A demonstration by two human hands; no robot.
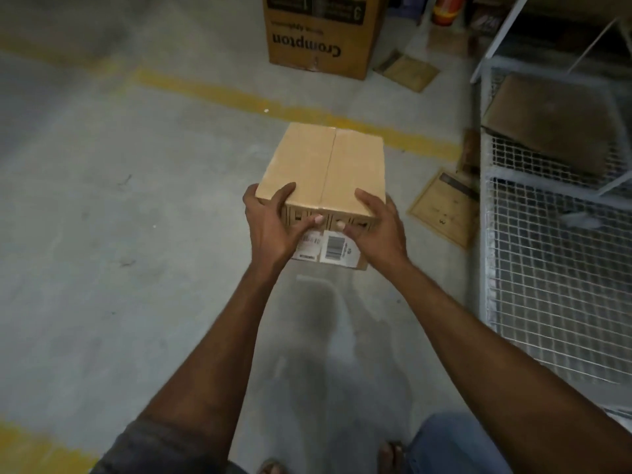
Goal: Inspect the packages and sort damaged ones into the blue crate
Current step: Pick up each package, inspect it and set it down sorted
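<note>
A brown cardboard package (325, 165) with a taped centre seam is held in the air above the concrete floor. White barcode labels (328, 249) show on its near face. My left hand (270, 224) grips its near left corner, thumb on top. My right hand (379, 227) grips the near right corner, fingers curled over the top edge and thumb on the labelled face. No dent or tear shows on the sides I can see. No blue crate is in view.
A tall "Crompton" carton (318, 32) stands on the floor ahead. Flat brown envelopes (444, 210) lie on the floor at the right. A white wire-mesh cage (554, 268) holding cardboard runs along the right. Yellow floor lines (239, 97) cross ahead.
</note>
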